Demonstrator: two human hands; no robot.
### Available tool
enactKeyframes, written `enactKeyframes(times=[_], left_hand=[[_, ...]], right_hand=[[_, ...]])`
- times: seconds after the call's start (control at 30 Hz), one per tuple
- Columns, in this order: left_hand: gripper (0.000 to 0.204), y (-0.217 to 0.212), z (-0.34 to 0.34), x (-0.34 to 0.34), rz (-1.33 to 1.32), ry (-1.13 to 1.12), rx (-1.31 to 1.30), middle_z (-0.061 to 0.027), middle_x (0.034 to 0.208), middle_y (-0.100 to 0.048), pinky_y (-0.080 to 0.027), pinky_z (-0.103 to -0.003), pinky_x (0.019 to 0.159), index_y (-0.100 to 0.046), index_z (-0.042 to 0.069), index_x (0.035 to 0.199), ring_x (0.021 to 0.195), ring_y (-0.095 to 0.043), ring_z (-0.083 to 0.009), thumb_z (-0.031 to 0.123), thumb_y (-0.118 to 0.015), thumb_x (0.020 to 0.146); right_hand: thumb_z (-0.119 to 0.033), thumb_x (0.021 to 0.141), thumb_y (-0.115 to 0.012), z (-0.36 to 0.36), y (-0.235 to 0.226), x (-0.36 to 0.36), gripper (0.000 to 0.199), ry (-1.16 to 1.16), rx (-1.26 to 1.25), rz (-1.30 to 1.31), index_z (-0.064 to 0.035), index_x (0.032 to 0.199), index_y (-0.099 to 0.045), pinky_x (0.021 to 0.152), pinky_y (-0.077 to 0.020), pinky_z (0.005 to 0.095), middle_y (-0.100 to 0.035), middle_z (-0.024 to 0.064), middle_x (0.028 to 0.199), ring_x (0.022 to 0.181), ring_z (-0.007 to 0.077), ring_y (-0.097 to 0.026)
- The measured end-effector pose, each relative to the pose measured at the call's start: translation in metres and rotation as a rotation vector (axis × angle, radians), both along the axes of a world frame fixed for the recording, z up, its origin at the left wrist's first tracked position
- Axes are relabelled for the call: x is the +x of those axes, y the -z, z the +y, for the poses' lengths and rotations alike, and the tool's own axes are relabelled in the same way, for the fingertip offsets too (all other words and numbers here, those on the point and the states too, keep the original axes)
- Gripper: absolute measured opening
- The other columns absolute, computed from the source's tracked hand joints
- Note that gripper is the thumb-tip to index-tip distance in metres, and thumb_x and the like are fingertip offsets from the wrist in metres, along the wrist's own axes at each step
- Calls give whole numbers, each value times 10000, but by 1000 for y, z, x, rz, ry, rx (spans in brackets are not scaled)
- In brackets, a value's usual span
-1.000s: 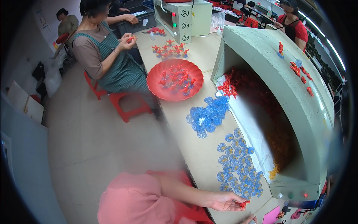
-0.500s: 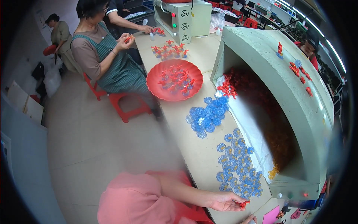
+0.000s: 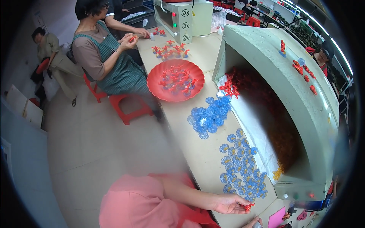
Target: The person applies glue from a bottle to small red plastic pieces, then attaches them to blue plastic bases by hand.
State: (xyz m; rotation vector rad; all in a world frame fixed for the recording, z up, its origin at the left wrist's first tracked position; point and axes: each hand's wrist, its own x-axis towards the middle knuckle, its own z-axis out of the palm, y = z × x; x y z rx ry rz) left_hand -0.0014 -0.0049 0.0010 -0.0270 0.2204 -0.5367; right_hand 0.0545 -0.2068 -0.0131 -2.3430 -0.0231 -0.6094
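Against the frame half a second earlier, we record these changes: one walking person (image 3: 53, 57), at far left, has come nearer along the floor and now shows a sandalled foot; the right hand (image 3: 254, 223) has risen slightly into view at the lower edge; the whole scene sits a little higher and further left. Unchanged: the left hand (image 3: 228, 204) and the red figure (image 3: 249, 207) it holds. One red figure, small, glossy, with short projecting limbs: we find it at the left hand's fingertips, over the table (image 3: 209, 163), just beside the nearest of the blue flower-shaped pieces (image 3: 243, 171). Its long axis appears to slant from lower left to upper right; which end is the head we cannot tell. One left forearm (image 3: 190, 195), bare beyond a pink sleeve (image 3: 140, 205), runs across to the right and slightly downward, the palm turned partly up, fingers extended together and closed narrowly on the figure. One right hand, mostly cut off, fingers bent about a pale item (image 3: 257, 225) whose kind we cannot make out. Also listed: one loose heap of bluer pieces (image 3: 209, 117), further up the table; one red scalloped bowl (image 3: 151, 85) containing red figures on clear bases; one pale green booth (image 3: 277, 45), open toward the table, with red parts (image 3: 230, 86) and amber parts (image 3: 278, 173) at its mouth.
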Motion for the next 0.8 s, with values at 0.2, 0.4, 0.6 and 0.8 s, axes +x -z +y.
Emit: enactKeyframes(times=[0.2, 0.4, 0.6, 0.8], left_hand=[[241, -2, 0, 0, 4, 1, 10, -66, 953, -578, -500, -213, 765, -497, 53, 1093, 903, -588, -137, 136, -516, 868], [240, 0, -2, 0, 12, 2, 11, -65, 955, -578, -499, -214, 766, -501, 48, 1088, 902, -588, -136, 136, -519, 866], [235, 1, -2, 0, -7, 0, 6, -62, 948, -579, -499, -214, 769, -510, 43, 1080, 900, -588, -132, 138, -521, 865], [235, 2, -2, 0, 3, 1, 1, -59, 960, -575, -498, -214, 776, -515, 47, 1081, 907, -586, -134, 138, -520, 865]], right_hand=[[-169, 752, -693, 15, -15, -6, 272, 53, 87, 70, 36, 875, -563, 647, -475, 339, -579, 141, 747, 672, 226, -545], [-169, 748, -696, 16, -18, -6, 277, 78, 92, 115, 31, 881, -559, 645, -477, 333, -580, 140, 746, 670, 220, -548], [-180, 762, -680, 10, -12, -6, 258, 97, 95, 132, 34, 867, -582, 654, -474, 335, -586, 138, 730, 660, 226, -549], [-178, 761, -680, 16, -18, -8, 254, 102, 186, 158, 44, 847, -593, 663, -469, 330, -591, 133, 725, 668, 211, -547]])
